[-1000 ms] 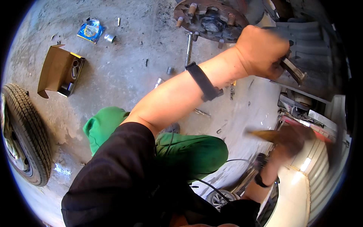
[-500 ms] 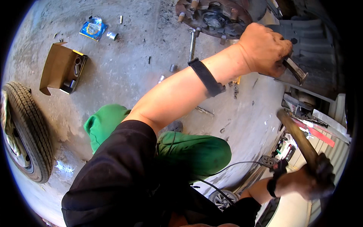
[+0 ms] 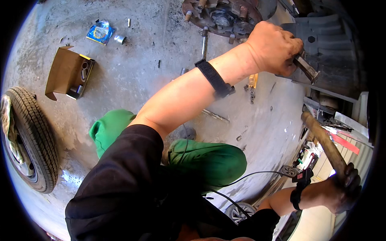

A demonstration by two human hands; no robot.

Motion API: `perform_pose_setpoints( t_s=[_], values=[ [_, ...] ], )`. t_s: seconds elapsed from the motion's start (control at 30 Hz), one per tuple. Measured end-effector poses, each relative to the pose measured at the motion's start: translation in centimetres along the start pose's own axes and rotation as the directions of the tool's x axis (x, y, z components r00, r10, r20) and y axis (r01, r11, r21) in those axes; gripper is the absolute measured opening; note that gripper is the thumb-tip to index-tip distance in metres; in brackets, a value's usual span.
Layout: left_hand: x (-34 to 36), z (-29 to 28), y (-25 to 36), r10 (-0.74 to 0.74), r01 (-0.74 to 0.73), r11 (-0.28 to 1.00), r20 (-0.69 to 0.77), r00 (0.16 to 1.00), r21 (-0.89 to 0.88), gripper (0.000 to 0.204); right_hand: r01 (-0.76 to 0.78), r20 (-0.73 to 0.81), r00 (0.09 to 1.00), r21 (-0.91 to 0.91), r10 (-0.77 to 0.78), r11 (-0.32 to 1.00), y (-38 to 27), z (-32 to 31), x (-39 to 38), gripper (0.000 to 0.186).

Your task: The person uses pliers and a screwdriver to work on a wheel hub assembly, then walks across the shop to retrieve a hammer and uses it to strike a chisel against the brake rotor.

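My left arm reaches across to the upper right. My left hand (image 3: pixel 275 48) is closed in a fist around a short steel bar like a cold chisel (image 3: pixel 308 70), whose flared end sticks out below the fist. The bar's other end is hidden. Above this hand lies a rusty wheel hub with studs (image 3: pixel 221 18). At the lower right my right hand (image 3: pixel 341 193), its fingers dark, is closed around the wooden handle of what looks like a hammer (image 3: pixel 327 144). The handle slants up and left; I cannot make out the head clearly.
A tyre (image 3: pixel 34 140) is at far left, near an opened cardboard box (image 3: pixel 68 74) of metal parts. A blue packet (image 3: pixel 99 32), a metal cup (image 3: pixel 120 39) and a long wrench or bar (image 3: pixel 204 44) are on the concrete. A dark ribbed panel (image 3: pixel 325 52) borders my left hand.
My left hand and the chisel have shifted slightly left and up. My right hand and the wooden handle have moved a little to the right. Both grips stay closed.
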State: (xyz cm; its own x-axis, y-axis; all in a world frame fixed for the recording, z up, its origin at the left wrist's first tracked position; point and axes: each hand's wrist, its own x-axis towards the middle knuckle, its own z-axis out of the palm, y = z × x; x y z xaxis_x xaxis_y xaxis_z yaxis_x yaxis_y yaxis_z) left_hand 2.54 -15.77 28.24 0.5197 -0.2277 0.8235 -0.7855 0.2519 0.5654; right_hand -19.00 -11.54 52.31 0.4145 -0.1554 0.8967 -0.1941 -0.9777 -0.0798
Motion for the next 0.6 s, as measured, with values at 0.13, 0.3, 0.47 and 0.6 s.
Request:
perform_pose_setpoints(
  t_s=[0.13, 0.3, 0.47, 0.6],
  values=[
    [0.0, -0.1, -1.4, -0.001, 0.003, 1.000, -0.081, 0.997, 0.021, 0.018, -0.057, 0.461, 0.793, -0.595, 0.398, 0.802, 2.4, 4.3, -10.1, 0.023],
    [0.2, -0.1, -1.1, 0.052, -0.048, 0.998, -0.079, 0.996, 0.051, 0.015, -0.711, 0.302, 0.624, -0.162, 0.721, 0.684, 1.2, 5.1, -8.9, 0.023],
    [-0.1, 0.2, -0.7, -0.019, 0.019, 1.000, -0.082, 0.996, 0.009, 0.019, -0.432, -0.155, 0.892, -0.024, 0.423, 0.902, 1.4, -1.4, -0.4, 0.029],
    [0.2, 0.4, -0.3, 0.018, -0.020, 1.000, -0.078, 0.997, -0.022, 0.018, 0.353, 0.279, 0.936, -0.742, -0.217, 0.571, 2.5, -2.2, -2.6, 0.033]
  ],
)
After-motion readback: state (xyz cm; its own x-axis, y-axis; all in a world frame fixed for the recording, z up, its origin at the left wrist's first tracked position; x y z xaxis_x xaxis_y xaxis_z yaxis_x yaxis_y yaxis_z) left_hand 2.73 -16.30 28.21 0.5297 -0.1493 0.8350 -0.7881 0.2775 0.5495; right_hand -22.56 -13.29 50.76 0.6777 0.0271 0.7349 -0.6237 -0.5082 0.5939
